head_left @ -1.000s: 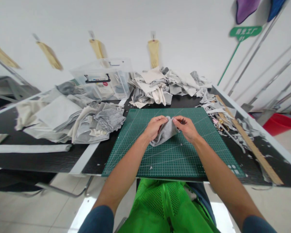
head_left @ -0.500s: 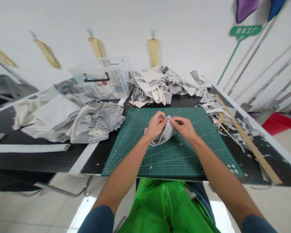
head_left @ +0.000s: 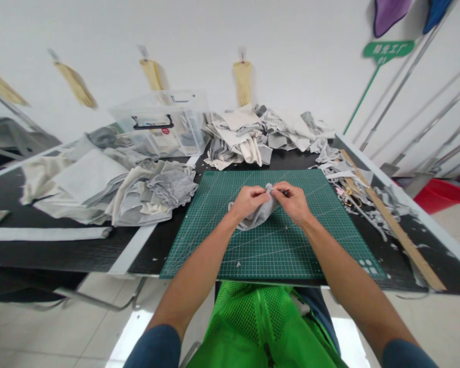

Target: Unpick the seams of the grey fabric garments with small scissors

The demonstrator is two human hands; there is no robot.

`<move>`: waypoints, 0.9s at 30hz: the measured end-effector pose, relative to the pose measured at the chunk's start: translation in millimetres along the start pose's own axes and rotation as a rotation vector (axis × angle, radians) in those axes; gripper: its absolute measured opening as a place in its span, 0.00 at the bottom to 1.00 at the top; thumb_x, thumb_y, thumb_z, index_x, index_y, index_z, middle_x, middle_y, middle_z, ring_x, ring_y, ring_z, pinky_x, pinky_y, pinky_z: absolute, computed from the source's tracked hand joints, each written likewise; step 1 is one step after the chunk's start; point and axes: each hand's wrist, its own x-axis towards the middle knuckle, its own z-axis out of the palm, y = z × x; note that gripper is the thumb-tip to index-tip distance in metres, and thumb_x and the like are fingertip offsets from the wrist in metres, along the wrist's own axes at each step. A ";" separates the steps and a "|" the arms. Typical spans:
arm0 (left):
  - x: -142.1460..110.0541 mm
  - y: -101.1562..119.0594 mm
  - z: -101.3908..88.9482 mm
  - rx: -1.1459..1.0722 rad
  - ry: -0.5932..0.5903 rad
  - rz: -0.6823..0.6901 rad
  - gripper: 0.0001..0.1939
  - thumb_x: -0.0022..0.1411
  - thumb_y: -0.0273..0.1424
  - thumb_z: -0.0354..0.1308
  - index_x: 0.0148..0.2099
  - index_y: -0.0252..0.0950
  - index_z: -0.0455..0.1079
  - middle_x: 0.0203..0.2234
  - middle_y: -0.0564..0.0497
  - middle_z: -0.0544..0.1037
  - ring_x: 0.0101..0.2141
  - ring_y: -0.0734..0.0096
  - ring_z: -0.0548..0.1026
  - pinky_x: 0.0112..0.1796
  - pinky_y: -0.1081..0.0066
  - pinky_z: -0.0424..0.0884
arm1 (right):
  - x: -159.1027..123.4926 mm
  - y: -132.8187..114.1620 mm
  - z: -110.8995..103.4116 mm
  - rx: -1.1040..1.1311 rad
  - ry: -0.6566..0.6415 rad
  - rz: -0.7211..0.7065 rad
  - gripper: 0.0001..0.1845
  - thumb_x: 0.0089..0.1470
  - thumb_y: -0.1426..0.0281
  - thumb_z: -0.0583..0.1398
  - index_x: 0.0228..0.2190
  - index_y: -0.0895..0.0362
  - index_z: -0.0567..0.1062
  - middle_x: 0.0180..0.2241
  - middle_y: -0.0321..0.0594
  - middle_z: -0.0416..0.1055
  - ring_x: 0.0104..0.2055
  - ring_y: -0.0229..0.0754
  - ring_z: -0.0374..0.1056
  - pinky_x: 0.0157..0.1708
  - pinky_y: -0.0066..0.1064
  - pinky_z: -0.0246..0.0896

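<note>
A small piece of grey fabric point(head_left: 257, 217) is bunched up between my hands over the green cutting mat point(head_left: 214, 250). My left hand point(head_left: 248, 200) pinches its upper edge from the left, thumb and fingers pressed together. From the right, my right hand point(head_left: 292, 201) pinches the same gathered edge, its fingertips almost meeting the left ones. Something small and dark shows at the right fingers, too small to make out. The lower part of the fabric hangs down to the mat, partly hidden behind my left hand.
Piles of grey and cream cloth point(head_left: 92, 179) lie left, with more stacked cloth point(head_left: 237, 133) behind the mat. A clear plastic box point(head_left: 164, 128) stands at the back. On the right are a wooden ruler point(head_left: 398, 225), scissors point(head_left: 352, 203) and fabric scraps. A red bucket point(head_left: 440, 198) stands beyond.
My left fingers have lowered and flattened against the fabric's edge, where before they were raised and curled. My right hand has shifted only slightly, still pinching the fabric.
</note>
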 end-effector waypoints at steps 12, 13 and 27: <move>4.1 -15.3 7.7 -0.161 0.304 0.087 0.19 0.52 0.40 0.72 0.32 0.36 0.66 0.29 0.52 0.76 0.31 0.73 0.73 0.36 0.71 0.69 | -0.2 -5.7 3.8 0.063 0.081 0.059 0.17 0.52 0.57 0.67 0.42 0.49 0.75 0.32 0.35 0.71 0.33 0.40 0.63 0.36 0.34 0.59; 3.8 -14.8 8.0 -0.154 0.308 0.096 0.19 0.53 0.40 0.71 0.32 0.36 0.65 0.30 0.52 0.76 0.32 0.73 0.74 0.37 0.71 0.69 | -0.2 -6.2 4.3 0.091 0.077 0.064 0.19 0.52 0.57 0.68 0.44 0.49 0.74 0.32 0.34 0.70 0.33 0.40 0.63 0.36 0.33 0.60; 0.4 -5.3 -8.9 -0.152 0.075 -0.014 0.28 0.46 0.38 0.76 0.48 0.37 0.71 0.36 0.49 0.79 0.36 0.67 0.77 0.38 0.69 0.71 | 6.1 5.9 -19.1 -0.183 -0.187 0.142 0.16 0.52 0.54 0.66 0.27 0.54 0.78 0.22 0.33 0.67 0.26 0.38 0.58 0.28 0.32 0.51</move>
